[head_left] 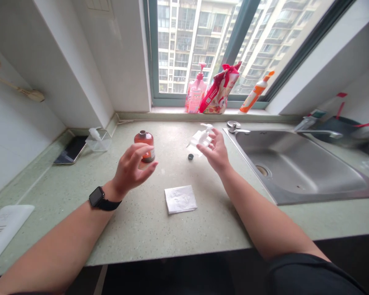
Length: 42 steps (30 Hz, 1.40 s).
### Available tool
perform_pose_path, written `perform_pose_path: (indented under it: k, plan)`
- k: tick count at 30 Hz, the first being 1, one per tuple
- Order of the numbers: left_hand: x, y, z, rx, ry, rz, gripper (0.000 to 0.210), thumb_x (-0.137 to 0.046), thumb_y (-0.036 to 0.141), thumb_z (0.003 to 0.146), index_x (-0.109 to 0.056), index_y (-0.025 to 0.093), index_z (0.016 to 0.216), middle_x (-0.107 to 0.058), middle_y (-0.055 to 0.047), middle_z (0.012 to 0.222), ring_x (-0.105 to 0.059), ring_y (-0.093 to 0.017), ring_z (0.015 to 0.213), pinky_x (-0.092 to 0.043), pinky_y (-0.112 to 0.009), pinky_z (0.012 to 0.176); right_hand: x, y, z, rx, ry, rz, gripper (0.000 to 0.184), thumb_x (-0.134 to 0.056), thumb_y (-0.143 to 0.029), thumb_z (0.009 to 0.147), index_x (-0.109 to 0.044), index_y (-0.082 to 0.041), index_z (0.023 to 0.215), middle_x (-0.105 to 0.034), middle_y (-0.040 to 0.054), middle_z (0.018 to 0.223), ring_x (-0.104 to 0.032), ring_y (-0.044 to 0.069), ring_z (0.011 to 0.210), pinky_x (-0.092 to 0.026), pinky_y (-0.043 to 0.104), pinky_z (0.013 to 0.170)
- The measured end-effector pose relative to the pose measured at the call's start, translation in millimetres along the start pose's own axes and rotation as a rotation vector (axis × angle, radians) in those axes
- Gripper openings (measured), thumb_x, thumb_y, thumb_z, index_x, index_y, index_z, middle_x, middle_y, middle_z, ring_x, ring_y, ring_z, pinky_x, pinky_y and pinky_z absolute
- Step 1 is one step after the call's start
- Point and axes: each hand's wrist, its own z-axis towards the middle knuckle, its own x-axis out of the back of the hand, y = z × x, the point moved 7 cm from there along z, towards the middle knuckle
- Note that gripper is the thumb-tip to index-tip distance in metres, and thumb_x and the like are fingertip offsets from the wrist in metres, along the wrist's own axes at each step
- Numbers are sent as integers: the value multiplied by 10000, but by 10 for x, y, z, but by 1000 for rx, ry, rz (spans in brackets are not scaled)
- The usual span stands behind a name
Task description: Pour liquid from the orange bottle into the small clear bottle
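An amber bottle [144,138] with an uncapped neck and a pale label stands on the counter. In front of it is my left hand [131,168], with a gap between curved fingers and thumb; it holds nothing. A small black cap [190,156] lies to the bottle's right. My right hand [217,150] has its thumb and fingers around a white pump dispenser [206,128]. White, partly see-through material lies around the dispenser's lower part, and its exact shape is unclear. A folded white tissue [181,199] rests nearer to me, between my forearms.
To the right is a steel sink [295,164] with a faucet [321,133]. A clear pump bottle [98,140] stands beside a phone [70,150] at left. On the windowsill are a pink pump bottle [195,95], a red bag [219,92] and an orange bottle [255,94].
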Motion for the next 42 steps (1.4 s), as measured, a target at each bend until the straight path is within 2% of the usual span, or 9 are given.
perform_pose_path:
  k: [3,6,10,13,16,21,28,33,42]
  plan:
    - [-140,111,-28,17,-104,-111,487,-770,489,945,-624,285,1362,-701,-91,1274,-735,-247,1018,-671,-462,923,-278,-321,-218,50,-203,143,919,-779,-497,879,-306,-359,1655,-641,110,1419,-667,285,1293,-581,467,1087]
    - [-254,148,-57,89,-159,-276,698,-815,522,921,-534,267,1507,-649,-155,1437,-717,-305,1212,-664,-477,977,-437,-620,-423,128,-356,247,913,-818,-478,862,-354,-355,1638,-672,98,1383,-666,289,1305,-550,487,1145]
    - [-405,133,-93,168,-239,-427,955,-915,557,818,-450,272,1602,-581,-192,1549,-676,-346,1327,-612,-523,1100,-529,-844,-584,174,-460,330,875,-840,-470,873,-394,-371,1619,-626,109,1492,-619,303,1398,-529,511,1188]
    - [-505,93,-109,213,-312,-457,908,-934,554,794,-527,273,1556,-612,-173,1521,-678,-347,1323,-611,-527,1101,-566,-911,-632,213,-497,361,875,-848,-491,877,-399,-362,1618,-605,121,1534,-603,316,1434,-503,535,1223]
    - [-555,63,-113,243,-349,-450,747,-915,553,816,-628,257,1439,-699,-144,1395,-717,-323,1242,-634,-497,1042,-583,-905,-641,227,-492,337,868,-853,-517,875,-421,-342,1607,-615,132,1532,-609,328,1432,-502,546,1224]
    - [-481,51,-96,260,-255,-364,747,-942,603,754,-657,232,1336,-750,-118,1249,-753,-300,1110,-629,-465,987,-604,-906,-650,228,-484,334,750,-812,-562,903,-488,-332,1540,-572,141,1565,-560,335,1475,-506,568,1207]
    - [-488,118,-112,256,-288,-189,719,-928,651,739,-633,226,1238,-753,-67,1136,-756,-273,1010,-613,-418,907,-581,-915,-597,203,-393,321,410,-781,-591,922,-687,-303,1198,-637,122,1423,-581,333,1406,-542,573,1141]
    - [-531,182,-130,208,-312,-146,727,-901,696,747,-629,235,1239,-757,-62,1130,-764,-284,1022,-617,-429,921,-562,-922,-574,196,-352,272,417,-834,-614,865,-744,-273,1087,-702,117,1288,-650,342,1293,-543,583,1118]
    - [-536,179,-124,159,-346,-227,715,-917,621,777,-634,220,1298,-764,-86,1192,-771,-284,1053,-620,-429,936,-483,-1013,-551,239,-311,270,325,-866,-572,856,-836,-284,1004,-791,83,1081,-677,350,1324,-551,550,1119]
